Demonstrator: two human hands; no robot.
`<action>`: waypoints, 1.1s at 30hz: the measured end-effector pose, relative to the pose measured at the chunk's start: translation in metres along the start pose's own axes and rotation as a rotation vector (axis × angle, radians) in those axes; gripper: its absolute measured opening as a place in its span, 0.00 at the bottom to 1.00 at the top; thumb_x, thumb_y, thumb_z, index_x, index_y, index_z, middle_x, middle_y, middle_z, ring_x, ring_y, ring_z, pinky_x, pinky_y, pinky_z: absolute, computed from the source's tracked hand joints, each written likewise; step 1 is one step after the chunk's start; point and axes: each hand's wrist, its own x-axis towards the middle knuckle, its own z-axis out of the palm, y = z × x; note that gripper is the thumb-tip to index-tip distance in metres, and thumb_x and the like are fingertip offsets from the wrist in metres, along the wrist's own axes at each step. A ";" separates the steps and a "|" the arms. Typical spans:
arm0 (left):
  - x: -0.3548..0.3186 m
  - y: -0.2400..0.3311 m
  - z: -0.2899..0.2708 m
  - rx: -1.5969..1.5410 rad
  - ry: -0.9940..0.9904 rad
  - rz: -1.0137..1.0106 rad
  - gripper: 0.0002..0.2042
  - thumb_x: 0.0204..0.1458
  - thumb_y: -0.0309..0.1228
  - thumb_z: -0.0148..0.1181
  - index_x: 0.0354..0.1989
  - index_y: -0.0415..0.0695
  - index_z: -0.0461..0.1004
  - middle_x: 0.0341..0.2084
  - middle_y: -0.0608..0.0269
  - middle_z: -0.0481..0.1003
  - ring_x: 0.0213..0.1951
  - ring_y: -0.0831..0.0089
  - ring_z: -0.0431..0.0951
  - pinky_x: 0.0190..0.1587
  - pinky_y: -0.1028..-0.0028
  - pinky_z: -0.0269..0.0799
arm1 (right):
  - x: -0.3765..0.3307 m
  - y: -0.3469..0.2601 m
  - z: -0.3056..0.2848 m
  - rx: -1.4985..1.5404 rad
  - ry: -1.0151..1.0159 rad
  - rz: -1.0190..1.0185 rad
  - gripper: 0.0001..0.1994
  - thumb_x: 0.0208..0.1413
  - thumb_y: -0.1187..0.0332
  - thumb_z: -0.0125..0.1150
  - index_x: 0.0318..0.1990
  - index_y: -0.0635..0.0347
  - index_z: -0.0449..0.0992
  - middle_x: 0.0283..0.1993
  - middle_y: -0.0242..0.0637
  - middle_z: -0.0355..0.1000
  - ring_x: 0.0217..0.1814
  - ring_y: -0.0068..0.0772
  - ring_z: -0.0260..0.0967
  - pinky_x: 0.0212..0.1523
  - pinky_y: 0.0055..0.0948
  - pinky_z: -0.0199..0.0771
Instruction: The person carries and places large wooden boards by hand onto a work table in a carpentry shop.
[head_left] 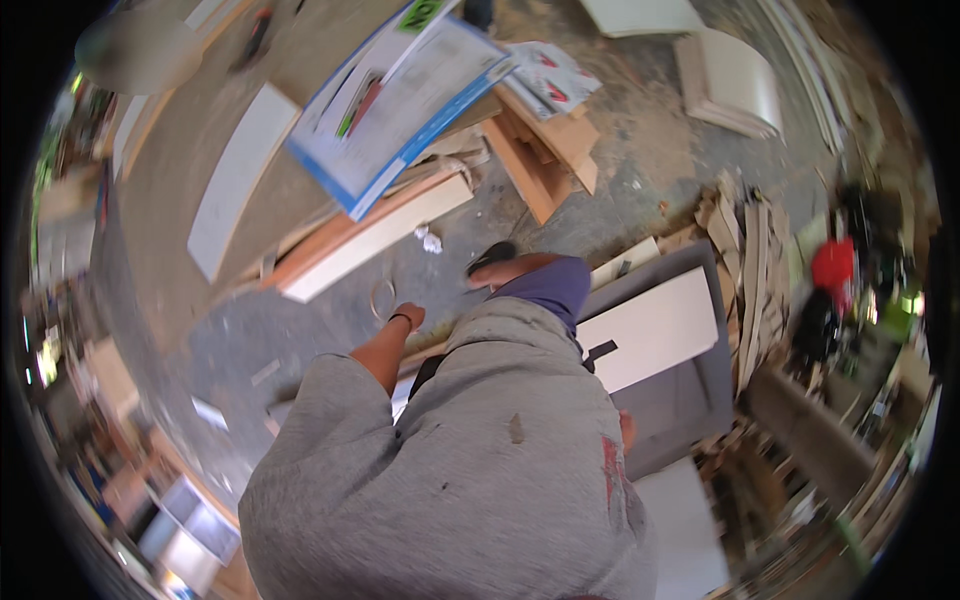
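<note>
My left hand [411,317], with a dark band at the wrist, hangs over the grey floor, left of my purple shorts [553,288]. It looks small and blurred, and its fingers cannot be made out. Close by it is a thin pale ring [383,299]; whether they touch is unclear. Only a sliver of my right hand [627,430] shows past my grey shirt [500,430], beside a grey padded-looking piece [690,395]; its fingers are hidden. A cream panel [655,335] lies on that grey piece, with a short black strip [600,353] at its edge.
Ahead stands a brown worktable [165,210] with a curved-looking white board [240,180] and a blue-edged printed sheet [400,100]. Orange-brown boards [535,165] lean nearby. White panels [730,85] are stacked on the floor. Cardboard scraps [755,280] and a brown beam [810,425] crowd the right.
</note>
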 end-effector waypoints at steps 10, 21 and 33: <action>0.120 0.217 0.002 -0.596 -0.044 -0.050 0.14 0.48 0.35 0.46 0.42 0.45 0.71 0.37 0.48 0.72 0.37 0.58 0.75 0.37 0.59 0.70 | 0.243 -0.419 -0.053 -0.102 -0.061 -0.025 0.18 0.54 0.60 0.47 0.51 0.54 0.60 0.45 0.39 0.66 0.43 0.35 0.67 0.37 0.32 0.66; 0.134 0.305 -0.342 -1.764 0.360 -0.322 0.17 0.48 0.45 0.44 0.40 0.46 0.67 0.31 0.61 0.72 0.31 0.69 0.71 0.31 0.65 0.65 | 0.424 -0.472 -0.029 -0.141 -0.380 0.106 0.09 0.52 0.64 0.48 0.41 0.48 0.65 0.29 0.31 0.65 0.24 0.26 0.64 0.22 0.21 0.63; 0.217 0.364 -0.523 -1.657 0.216 -0.480 0.17 0.50 0.45 0.43 0.41 0.47 0.65 0.32 0.61 0.72 0.30 0.72 0.70 0.31 0.68 0.64 | 0.583 -0.536 -0.081 -0.301 -0.322 0.533 0.12 0.53 0.57 0.45 0.37 0.53 0.70 0.32 0.34 0.71 0.30 0.33 0.68 0.29 0.37 0.68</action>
